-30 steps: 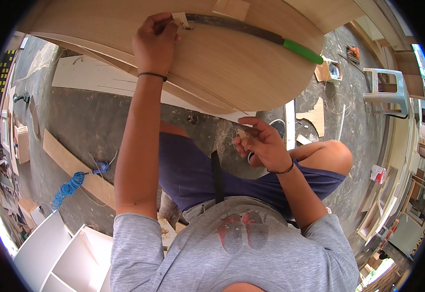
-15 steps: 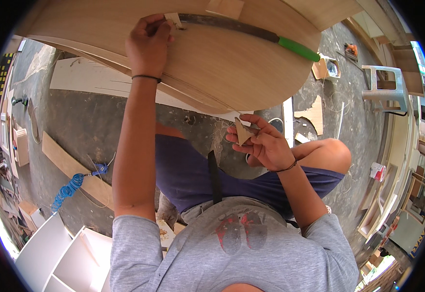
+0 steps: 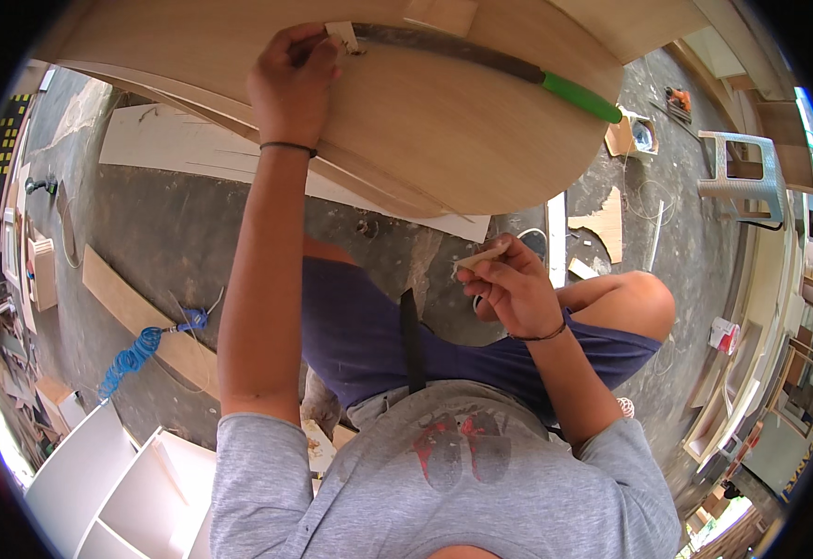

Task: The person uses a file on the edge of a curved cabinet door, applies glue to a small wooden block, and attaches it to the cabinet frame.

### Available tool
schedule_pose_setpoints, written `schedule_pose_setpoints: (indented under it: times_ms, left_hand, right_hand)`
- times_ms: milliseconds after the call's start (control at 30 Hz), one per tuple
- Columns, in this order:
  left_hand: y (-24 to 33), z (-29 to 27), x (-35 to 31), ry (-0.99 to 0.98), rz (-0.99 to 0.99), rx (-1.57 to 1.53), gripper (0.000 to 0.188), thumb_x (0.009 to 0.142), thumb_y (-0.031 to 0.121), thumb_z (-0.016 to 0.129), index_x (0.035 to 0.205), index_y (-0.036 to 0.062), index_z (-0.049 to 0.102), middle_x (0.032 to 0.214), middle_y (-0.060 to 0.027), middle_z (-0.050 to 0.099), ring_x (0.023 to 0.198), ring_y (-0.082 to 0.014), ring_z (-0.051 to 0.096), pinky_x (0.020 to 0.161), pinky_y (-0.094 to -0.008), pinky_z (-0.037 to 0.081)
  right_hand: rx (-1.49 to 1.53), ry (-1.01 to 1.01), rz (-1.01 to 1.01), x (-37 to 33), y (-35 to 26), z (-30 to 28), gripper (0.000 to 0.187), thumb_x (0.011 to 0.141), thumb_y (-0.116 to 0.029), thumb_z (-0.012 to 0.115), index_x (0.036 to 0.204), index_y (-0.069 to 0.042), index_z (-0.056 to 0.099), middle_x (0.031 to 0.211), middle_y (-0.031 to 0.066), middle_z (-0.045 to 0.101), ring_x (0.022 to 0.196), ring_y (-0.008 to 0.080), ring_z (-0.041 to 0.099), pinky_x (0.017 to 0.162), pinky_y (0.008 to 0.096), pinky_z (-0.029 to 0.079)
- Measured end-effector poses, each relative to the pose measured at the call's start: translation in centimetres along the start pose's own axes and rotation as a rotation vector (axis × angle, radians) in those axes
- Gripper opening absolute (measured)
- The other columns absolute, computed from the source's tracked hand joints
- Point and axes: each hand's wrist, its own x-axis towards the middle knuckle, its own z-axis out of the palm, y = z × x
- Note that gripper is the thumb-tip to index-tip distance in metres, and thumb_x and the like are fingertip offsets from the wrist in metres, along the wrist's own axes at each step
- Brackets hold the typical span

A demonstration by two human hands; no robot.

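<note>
Pale scrap point(image 3: 483, 257): in the right hand point(image 3: 518, 284), just off the near edge of the panel, above the floor.
Right hand: thumb and fingers pinching that scrap.
Left hand point(image 3: 290, 79): over the panel toward its far side, thumb and fingertips closed on the other scrap point(image 3: 342, 35); whether the hand presses on the wood, I cannot tell.
Panel point(image 3: 481, 140): light brown, wood-grained, with a rounded right end and a long near edge; 1 thin board offcut point(image 3: 442, 14) lies toward its far side.
Green-handled tool point(image 3: 582, 96): lying along the panel, dark blade end at the other scrap, handle toward the rounded right end.
Floor point(image 3: 174, 224): dark grey, scuffed and stained; a white board point(image 3: 178, 144) lies near the panel's near edge.
Left of the person: 1 coiled blue hose point(image 3: 132, 359) by a plywood strip point(image 3: 118, 298); a white cabinet point(image 3: 150, 489) with open compartments.
Right of the person: a pale grey stool point(image 3: 746, 172), an open cardboard box point(image 3: 623, 140), an orange tool point(image 3: 678, 98).
Label: red and white on a tub point(image 3: 725, 335), too small to read.
Shirt print point(image 3: 453, 447): 2 dark shapes with red patches.
</note>
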Motion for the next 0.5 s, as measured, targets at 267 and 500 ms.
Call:
schedule_pose_setpoints:
  times_ms: [267, 500]
  left_hand:
    - [-0.1, -0.3, 0.1, -0.002, 0.011, 0.044, 0.021, 0.078, 0.008, 0.065, 0.093, -0.0052, 0.061, 0.081, -0.0085, 0.065, 0.066, -0.0097, 0.060, 0.057, -0.0222, 0.051]
    - [0.2, -0.1, 0.0, 0.000, 0.010, 0.053, 0.020, 0.079, 0.008, 0.064, 0.095, -0.0032, 0.061, 0.079, -0.0059, 0.064, 0.060, -0.0083, 0.057, 0.052, -0.0204, 0.045]
  right_hand:
    - [0.012, 0.107, -0.120, 0.6, 0.5, 2.1, 0.020, 0.083, -0.003, 0.061, 0.099, -0.003, 0.048, 0.089, 0.0079, 0.060, 0.073, 0.0139, 0.061, 0.059, 0.0247, 0.051]
    - [-0.187, 0.203, -0.135, 1.2, 0.1, 3.4, 0.024, 0.080, -0.006, 0.066, 0.097, 0.005, 0.052, 0.080, 0.0104, 0.062, 0.065, 0.0141, 0.060, 0.055, 0.0245, 0.050]
